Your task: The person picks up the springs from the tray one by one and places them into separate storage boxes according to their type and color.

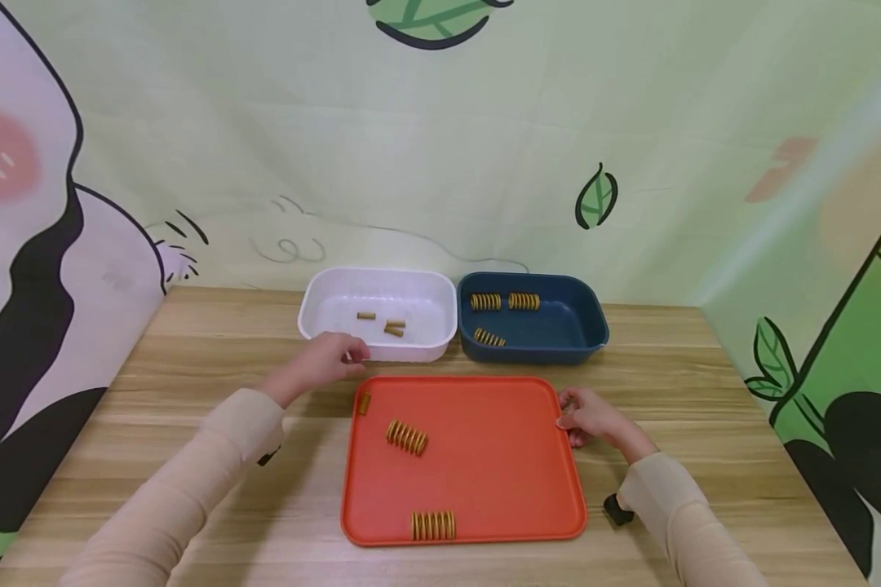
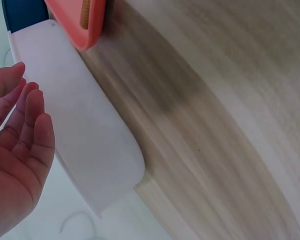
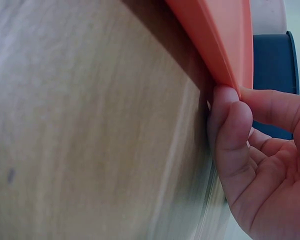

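My right hand [image 1: 591, 416] pinches the right rim of an orange-red tray [image 1: 499, 456], thumb above and curled fingers below, as the right wrist view shows. A yellow coil spring [image 1: 406, 438] lies towards the tray's left side, and another yellow spring [image 1: 433, 526] sits against its front rim. In the back left corner of the tray is a small, thin brass-coloured spring [image 1: 365, 403]. Holding nothing, my left hand [image 1: 330, 359] hovers at the front left of a white bin [image 1: 378, 352], its fingers loosely bent in the left wrist view [image 2: 20, 145].
Behind the tray, the white bin contains three small brass-coloured pieces [image 1: 395, 324]. Beside it on the right, a dark blue bin [image 1: 532, 356] holds three yellow springs [image 1: 524, 302]. A printed cloth [image 1: 411, 163] hangs behind the wooden table [image 1: 264, 505].
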A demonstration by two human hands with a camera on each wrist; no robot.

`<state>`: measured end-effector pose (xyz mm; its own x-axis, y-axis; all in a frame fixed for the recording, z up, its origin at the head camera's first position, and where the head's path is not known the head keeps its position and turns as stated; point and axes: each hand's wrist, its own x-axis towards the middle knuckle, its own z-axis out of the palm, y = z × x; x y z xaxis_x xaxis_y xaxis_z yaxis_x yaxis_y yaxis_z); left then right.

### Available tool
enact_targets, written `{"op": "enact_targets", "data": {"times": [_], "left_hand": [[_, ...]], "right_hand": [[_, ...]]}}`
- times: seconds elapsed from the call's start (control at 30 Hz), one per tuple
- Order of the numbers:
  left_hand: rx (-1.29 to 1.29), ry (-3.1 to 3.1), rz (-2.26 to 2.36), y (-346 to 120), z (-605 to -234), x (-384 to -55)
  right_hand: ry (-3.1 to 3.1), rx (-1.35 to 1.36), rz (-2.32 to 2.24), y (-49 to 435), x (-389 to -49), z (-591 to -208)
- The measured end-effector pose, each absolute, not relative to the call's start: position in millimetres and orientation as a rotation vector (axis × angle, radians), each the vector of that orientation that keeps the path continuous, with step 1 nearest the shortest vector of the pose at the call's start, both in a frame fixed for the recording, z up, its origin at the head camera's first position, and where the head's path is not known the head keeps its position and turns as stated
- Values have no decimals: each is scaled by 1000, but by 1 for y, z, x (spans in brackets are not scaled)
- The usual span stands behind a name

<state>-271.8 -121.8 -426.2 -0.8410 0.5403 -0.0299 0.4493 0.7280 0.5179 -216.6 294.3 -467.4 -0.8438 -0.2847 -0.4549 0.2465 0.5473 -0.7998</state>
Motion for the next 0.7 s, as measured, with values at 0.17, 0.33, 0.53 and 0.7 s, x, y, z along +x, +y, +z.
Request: {"op": "enact_targets", "data": {"times": [0.17, 0.33, 0.53, 0.7], "left_hand": [[865, 2748, 769, -121, -433, -268], [884, 2731, 770, -120, -438, -266], [951, 2728, 753, -120, -447, -262], [984, 2741, 722, -119, -451, -259]], "right_hand": [[2239, -34, -1276, 294, -216, -465], [2244, -30, -1275, 293, -216, -464], [2243, -23, -1273, 293, -216, -465], [2238, -32, -1282, 294, -216, -466]]}}
